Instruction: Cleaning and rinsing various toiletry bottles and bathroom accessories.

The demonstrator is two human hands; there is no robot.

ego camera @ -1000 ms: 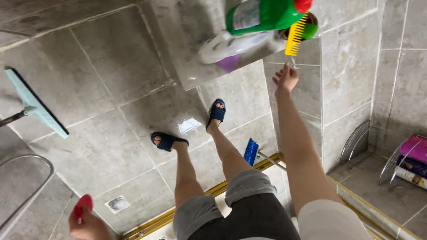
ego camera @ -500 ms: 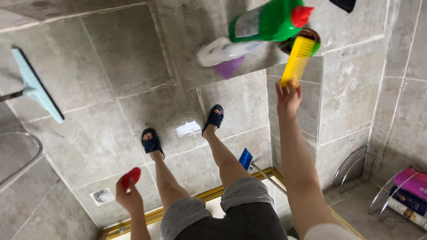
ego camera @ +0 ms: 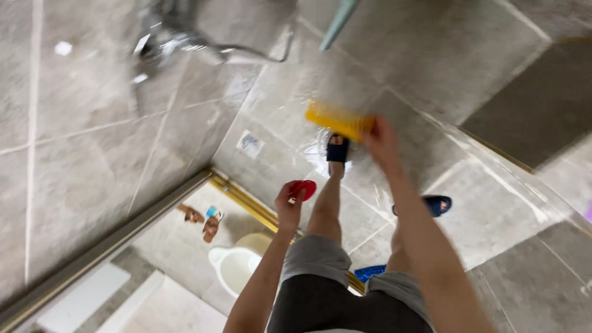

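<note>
Right hand, arm outstretched, grips a yellow brush; raised left hand clasps a red object.

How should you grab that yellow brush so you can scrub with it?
Probably by one end, coming from the side, much as the right hand does now. The yellow brush is a long bar; the hand closes on its right end, leaving the rest free. The picture is too blurred to show which way its bristles face. The left hand holds a small red thing.

One yellow brush, one red object, two dark blue slippers, two brown sandals, one floor drain
</note>
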